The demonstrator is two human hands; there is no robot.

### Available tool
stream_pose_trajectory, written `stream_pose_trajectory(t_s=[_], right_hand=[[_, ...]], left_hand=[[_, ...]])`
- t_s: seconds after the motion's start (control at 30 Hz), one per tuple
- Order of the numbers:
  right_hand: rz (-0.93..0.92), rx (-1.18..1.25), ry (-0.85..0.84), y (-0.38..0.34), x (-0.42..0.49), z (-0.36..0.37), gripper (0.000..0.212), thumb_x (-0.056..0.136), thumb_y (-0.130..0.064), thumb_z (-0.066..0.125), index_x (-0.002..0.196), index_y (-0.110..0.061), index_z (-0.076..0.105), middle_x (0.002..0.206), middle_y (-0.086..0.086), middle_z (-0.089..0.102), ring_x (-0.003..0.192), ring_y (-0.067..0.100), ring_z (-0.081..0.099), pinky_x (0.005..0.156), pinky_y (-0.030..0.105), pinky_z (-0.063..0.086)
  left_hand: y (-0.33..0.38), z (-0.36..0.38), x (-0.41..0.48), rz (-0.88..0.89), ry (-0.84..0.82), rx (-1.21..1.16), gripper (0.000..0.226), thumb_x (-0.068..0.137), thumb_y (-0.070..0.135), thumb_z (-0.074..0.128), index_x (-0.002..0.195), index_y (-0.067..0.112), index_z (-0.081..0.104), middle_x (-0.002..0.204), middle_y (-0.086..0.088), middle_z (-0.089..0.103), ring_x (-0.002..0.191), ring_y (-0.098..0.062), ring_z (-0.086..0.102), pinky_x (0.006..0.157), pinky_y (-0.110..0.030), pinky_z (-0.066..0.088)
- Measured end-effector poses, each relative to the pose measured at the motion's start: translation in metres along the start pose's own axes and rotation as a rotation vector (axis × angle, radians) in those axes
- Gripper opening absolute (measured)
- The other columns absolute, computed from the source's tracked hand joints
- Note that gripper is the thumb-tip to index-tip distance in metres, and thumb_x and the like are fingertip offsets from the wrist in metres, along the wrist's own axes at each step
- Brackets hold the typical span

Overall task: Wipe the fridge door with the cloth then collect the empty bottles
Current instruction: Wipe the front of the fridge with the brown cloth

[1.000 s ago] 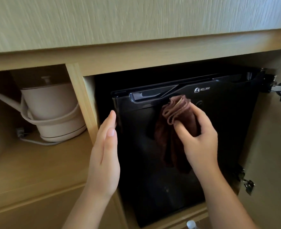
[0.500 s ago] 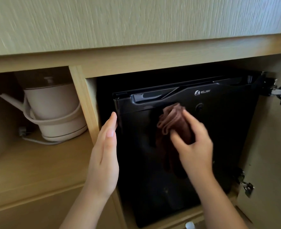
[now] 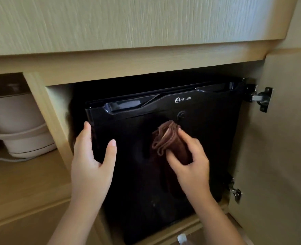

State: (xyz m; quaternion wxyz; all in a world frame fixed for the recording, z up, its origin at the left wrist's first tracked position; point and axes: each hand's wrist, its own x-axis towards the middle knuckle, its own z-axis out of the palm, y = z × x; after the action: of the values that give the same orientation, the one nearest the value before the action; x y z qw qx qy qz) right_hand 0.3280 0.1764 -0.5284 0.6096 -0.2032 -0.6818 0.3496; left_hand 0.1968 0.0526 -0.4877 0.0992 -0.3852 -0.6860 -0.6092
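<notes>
- Head view, progress: the wiping step looks under way, not finished. The right hand [image 3: 190, 167] pinches the bunched brown cloth [image 3: 169, 138] between thumb and curled fingers, and holds it against the upper middle of the black fridge door [image 3: 213, 147]
- The left hand [image 3: 91, 165] is at the left edge of the fridge door, fingers straight, thumb spread, holding nothing. It probably steadies the door, though I cannot tell if it touches
- Collecting has not begun, I judge: neither hand holds a bottle. The only sign of one is a white cap [image 3: 181, 238] just below the bottom edge of the fridge door
- Head view, hard to make out: the glossy door is too dark to show which parts are already wiped. The cloth's hanging tail merges with the lower half of the fridge door
- The frame cuts the cap's bottle off, so whether it is empty, and how many bottles there are, cannot be told
- Well left of the fridge door, a pale kettle [image 3: 17, 124] is partly cut off
</notes>
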Motion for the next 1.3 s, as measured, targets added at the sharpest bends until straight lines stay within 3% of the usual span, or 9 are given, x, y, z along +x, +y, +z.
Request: stream_pose_trajectory(t_s=[0.13,0.37,0.47,0.6,0.73,0.93,1.07,1.13,1.3], right_hand=[[0.045,-0.011,0.167,0.016,0.032,-0.038,0.055,0.075,-0.005,0.071,0.118,-0.034,0.052,0.106,-0.01,0.056,0.098,-0.015,0.051,0.082,0.001,0.034],[0.114,0.127,0.36,0.018,0.07,-0.042,0.046,0.08,-0.009,0.067,0.123,-0.022,0.056,0.117,-0.008,0.06,0.108,0.0,0.054,0.085,0.006,0.04],[0.099,0.07,0.34,0.023,0.072,-0.044,0.048,0.08,-0.011,0.067,0.125,-0.024,0.055,0.114,-0.011,0.058,0.106,-0.004,0.053,0.084,0.005,0.04],[0.161,0.017,0.257,0.046,0.057,-0.056,0.048,0.078,-0.013,0.068,0.123,-0.026,0.056,0.114,-0.002,0.06,0.105,0.006,0.056,0.087,0.016,0.044],[0.128,0.025,0.095,0.055,0.031,-0.048,0.055,0.074,-0.004,0.071,0.118,-0.032,0.054,0.107,-0.004,0.057,0.096,-0.012,0.053,0.078,0.0,0.036],[0.058,-0.075,0.003,0.067,0.034,-0.064,0.057,0.074,-0.007,0.072,0.12,-0.033,0.053,0.104,-0.002,0.057,0.094,-0.012,0.051,0.08,0.0,0.033],[0.201,-0.011,0.265,0.086,0.062,-0.094,0.051,0.08,-0.011,0.067,0.126,-0.027,0.052,0.119,-0.003,0.057,0.109,0.008,0.054,0.1,0.031,0.042],[0.24,-0.046,0.266,0.09,0.065,-0.103,0.051,0.081,-0.013,0.065,0.128,-0.028,0.051,0.121,-0.002,0.057,0.111,0.011,0.053,0.1,0.037,0.042],[0.114,-0.036,0.134,0.072,0.038,-0.06,0.056,0.074,-0.017,0.068,0.124,-0.032,0.048,0.108,-0.001,0.053,0.094,-0.007,0.047,0.087,0.003,0.032]], left_hand=[[0.001,0.011,0.001,0.027,0.074,0.101,0.074,0.082,0.028,0.061,0.144,0.016,0.023,0.145,0.004,0.031,0.126,-0.008,0.034,0.097,-0.027,0.032],[-0.001,0.019,0.008,0.039,0.179,0.161,0.073,0.077,0.018,0.07,0.138,0.009,0.03,0.141,-0.004,0.038,0.123,-0.02,0.043,0.095,-0.035,0.04],[-0.002,0.021,0.009,0.053,0.209,0.177,0.072,0.077,0.015,0.071,0.137,0.008,0.032,0.14,-0.006,0.04,0.122,-0.02,0.044,0.096,-0.04,0.042],[-0.005,0.025,0.01,0.066,0.238,0.197,0.073,0.077,0.014,0.071,0.137,0.009,0.031,0.138,-0.008,0.041,0.121,-0.019,0.043,0.095,-0.037,0.041],[-0.007,0.023,0.011,0.071,0.231,0.206,0.075,0.077,0.015,0.071,0.138,0.01,0.028,0.138,-0.006,0.041,0.122,-0.017,0.043,0.094,-0.035,0.041],[-0.009,0.025,0.007,0.06,0.191,0.285,0.089,0.075,0.02,0.074,0.144,0.012,0.018,0.141,-0.009,0.035,0.126,-0.022,0.04,0.1,-0.047,0.04],[-0.008,0.027,0.006,0.049,0.164,0.32,0.097,0.073,0.023,0.076,0.146,0.015,0.012,0.142,-0.008,0.032,0.127,-0.023,0.037,0.101,-0.047,0.038],[-0.008,0.027,0.006,0.048,0.16,0.335,0.099,0.072,0.023,0.076,0.146,0.017,0.01,0.141,-0.008,0.033,0.127,-0.023,0.037,0.101,-0.048,0.039],[-0.005,0.03,0.004,0.068,0.167,0.371,0.1,0.073,0.024,0.076,0.146,0.014,0.009,0.137,-0.01,0.036,0.124,-0.024,0.038,0.1,-0.044,0.038]])
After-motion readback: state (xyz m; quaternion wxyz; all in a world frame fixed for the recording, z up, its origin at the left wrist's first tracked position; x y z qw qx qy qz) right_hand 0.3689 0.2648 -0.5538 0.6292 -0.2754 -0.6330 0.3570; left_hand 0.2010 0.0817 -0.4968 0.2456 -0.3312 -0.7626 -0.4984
